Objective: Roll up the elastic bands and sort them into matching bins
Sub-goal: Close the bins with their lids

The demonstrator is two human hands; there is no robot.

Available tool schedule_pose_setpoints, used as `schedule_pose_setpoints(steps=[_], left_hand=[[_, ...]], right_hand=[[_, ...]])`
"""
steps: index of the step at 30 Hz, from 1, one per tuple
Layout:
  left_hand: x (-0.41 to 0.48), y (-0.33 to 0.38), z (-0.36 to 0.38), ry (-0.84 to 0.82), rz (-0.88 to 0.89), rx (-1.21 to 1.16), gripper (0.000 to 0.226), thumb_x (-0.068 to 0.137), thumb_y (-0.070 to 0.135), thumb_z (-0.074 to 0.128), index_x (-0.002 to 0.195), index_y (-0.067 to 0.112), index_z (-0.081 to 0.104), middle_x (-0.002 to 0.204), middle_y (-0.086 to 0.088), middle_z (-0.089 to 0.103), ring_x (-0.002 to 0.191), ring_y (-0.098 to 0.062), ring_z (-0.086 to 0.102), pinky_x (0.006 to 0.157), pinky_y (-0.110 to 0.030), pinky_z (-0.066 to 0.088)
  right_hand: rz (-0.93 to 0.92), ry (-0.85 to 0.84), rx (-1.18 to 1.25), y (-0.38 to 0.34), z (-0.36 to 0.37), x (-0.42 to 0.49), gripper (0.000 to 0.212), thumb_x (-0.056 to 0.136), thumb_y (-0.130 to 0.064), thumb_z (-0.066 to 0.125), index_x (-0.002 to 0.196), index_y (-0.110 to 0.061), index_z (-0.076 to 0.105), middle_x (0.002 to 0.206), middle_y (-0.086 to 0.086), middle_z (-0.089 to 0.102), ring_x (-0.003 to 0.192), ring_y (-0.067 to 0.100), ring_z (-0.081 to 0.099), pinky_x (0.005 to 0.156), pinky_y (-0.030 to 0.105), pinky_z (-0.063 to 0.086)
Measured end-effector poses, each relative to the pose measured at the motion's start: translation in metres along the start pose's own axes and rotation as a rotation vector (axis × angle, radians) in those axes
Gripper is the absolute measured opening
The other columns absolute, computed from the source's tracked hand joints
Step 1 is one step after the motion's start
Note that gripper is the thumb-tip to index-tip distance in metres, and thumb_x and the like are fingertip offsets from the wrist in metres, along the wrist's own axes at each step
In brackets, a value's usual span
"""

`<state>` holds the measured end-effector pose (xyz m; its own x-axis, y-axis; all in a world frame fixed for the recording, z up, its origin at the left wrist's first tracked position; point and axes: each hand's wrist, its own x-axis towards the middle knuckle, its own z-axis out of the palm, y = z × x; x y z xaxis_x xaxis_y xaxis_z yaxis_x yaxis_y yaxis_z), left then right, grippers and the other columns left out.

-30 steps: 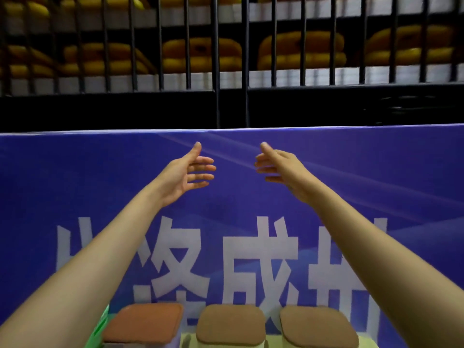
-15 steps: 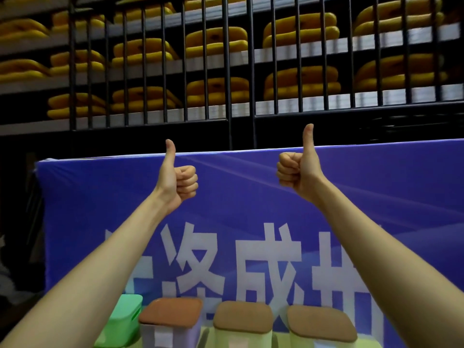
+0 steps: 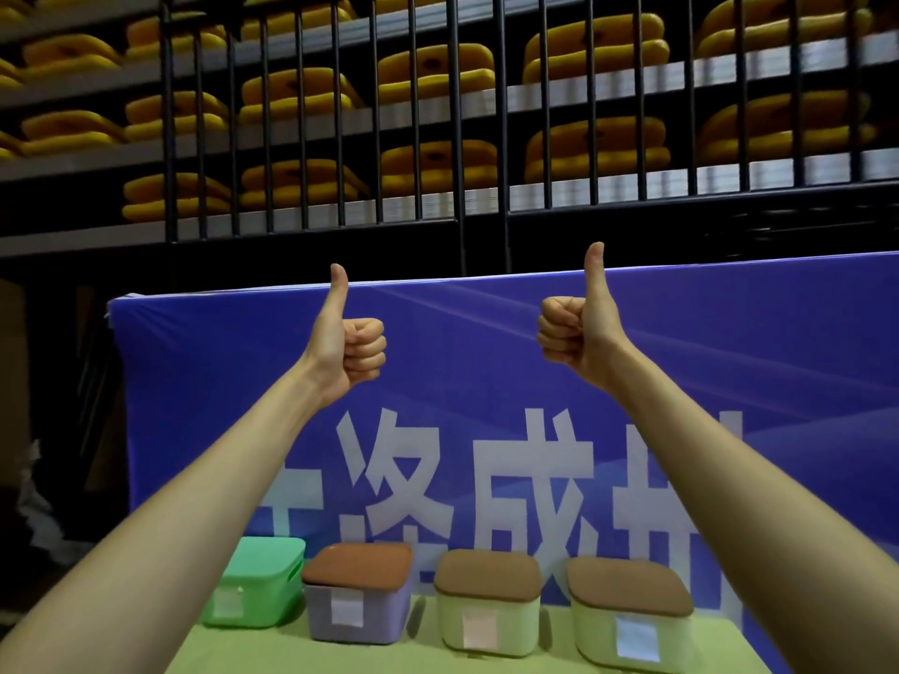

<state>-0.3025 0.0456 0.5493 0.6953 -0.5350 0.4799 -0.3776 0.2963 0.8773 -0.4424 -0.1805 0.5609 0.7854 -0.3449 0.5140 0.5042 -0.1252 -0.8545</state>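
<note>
Both bare arms extended forward and raised, left hand (image 3: 348,345) fisted with thumb upright, right hand (image 3: 576,333) likewise, hands apart, holding nothing

On the blue banner (image 3: 705,362) I read big white characters "洛" and "成", with a partly covered one on each side, while the small labels (image 3: 347,611) on the four bins (image 3: 452,620) show me nothing legible.

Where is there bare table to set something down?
Bare strip of table in front of the row, widest before the green bin and purple bin. Crowded: gaps beside the middle cream bin and right cream bin are narrow slits.
</note>
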Motion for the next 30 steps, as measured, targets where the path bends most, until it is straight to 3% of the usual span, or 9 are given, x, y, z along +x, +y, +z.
schedule_pose_setpoints(steps=[30], left_hand=[[0.019, -0.012, -0.012, -0.032, -0.014, 0.029, 0.073, 0.083, 0.079, 0.023, 0.046, 0.017, 0.024, 0.043, 0.002, 0.024, 0.043, -0.012, 0.019, 0.045, -0.025, 0.017]], right_hand=[[0.004, 0.024, -0.047, 0.018, 0.010, 0.020, 0.074, 0.084, -0.078, 0.017, 0.044, -0.016, 0.024, 0.044, -0.001, 0.024, 0.042, 0.011, 0.019, 0.041, 0.022, 0.018]])
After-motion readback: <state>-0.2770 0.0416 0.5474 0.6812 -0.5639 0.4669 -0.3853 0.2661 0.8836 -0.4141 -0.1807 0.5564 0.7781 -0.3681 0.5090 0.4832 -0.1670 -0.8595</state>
